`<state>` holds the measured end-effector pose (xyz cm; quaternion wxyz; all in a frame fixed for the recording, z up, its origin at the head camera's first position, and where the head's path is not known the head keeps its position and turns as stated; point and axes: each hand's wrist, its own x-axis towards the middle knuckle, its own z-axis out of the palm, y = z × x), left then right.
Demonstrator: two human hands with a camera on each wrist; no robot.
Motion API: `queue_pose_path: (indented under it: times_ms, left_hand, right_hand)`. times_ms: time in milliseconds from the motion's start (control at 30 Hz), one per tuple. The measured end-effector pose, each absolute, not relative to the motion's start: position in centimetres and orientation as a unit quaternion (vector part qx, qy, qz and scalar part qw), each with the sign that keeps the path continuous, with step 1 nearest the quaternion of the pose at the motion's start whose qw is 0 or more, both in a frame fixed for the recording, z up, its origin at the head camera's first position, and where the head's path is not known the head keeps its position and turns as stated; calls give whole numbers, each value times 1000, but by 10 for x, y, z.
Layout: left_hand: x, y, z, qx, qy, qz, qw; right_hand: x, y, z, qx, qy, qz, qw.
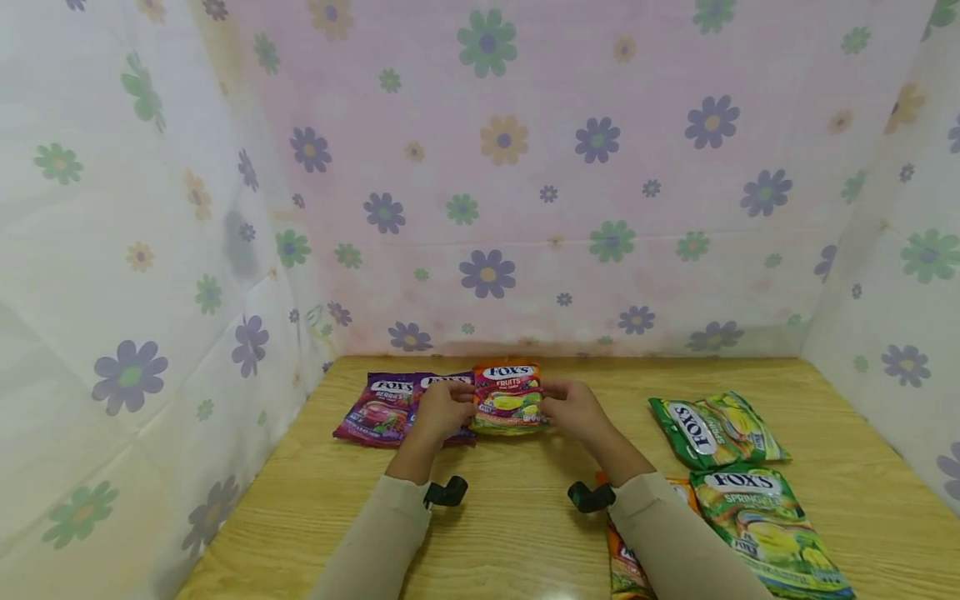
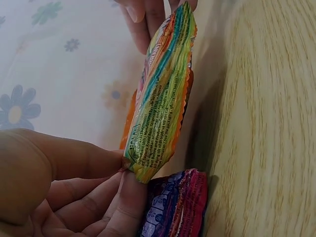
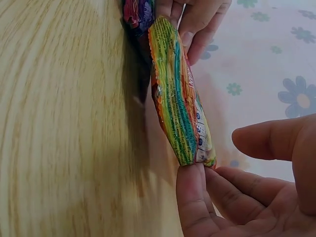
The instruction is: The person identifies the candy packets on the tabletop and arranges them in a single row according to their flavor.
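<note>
Both forearms reach forward in pale sleeves, slanting inward so that the left hand and right hand face each other across the orange-edged Fox's Fruits candy bag. The bag is held front outward at the far side of the tabletop. The left fingers pinch its lower left corner between thumb and forefinger; the right fingers reach out nearly straight to touch its right edge, the thumb held apart from it. Just left lie a Fox's Berries bag and a second purple Fox's bag, partly behind the left hand. The right forearm passes over an orange bag, beside two green Fox's bags.
</note>
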<state>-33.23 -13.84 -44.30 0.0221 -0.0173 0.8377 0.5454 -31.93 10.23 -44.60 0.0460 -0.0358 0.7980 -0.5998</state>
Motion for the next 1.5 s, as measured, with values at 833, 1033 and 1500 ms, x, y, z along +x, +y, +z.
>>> queue_pose_path:
  times_ms: [833, 1033, 1500]
  left_hand:
    - [-334, -143, -445, -27, 848, 528, 35]
    - [-334, -148, -444, -39, 843, 535, 39]
    - [-334, -155, -445, -25, 840, 540, 45]
  right_hand:
    - [-326, 106, -460, -42, 789, -604, 106]
    - [-326, 105, -463, -64, 786, -601, 128]
    - [-323, 105, -461, -71, 772, -614, 148]
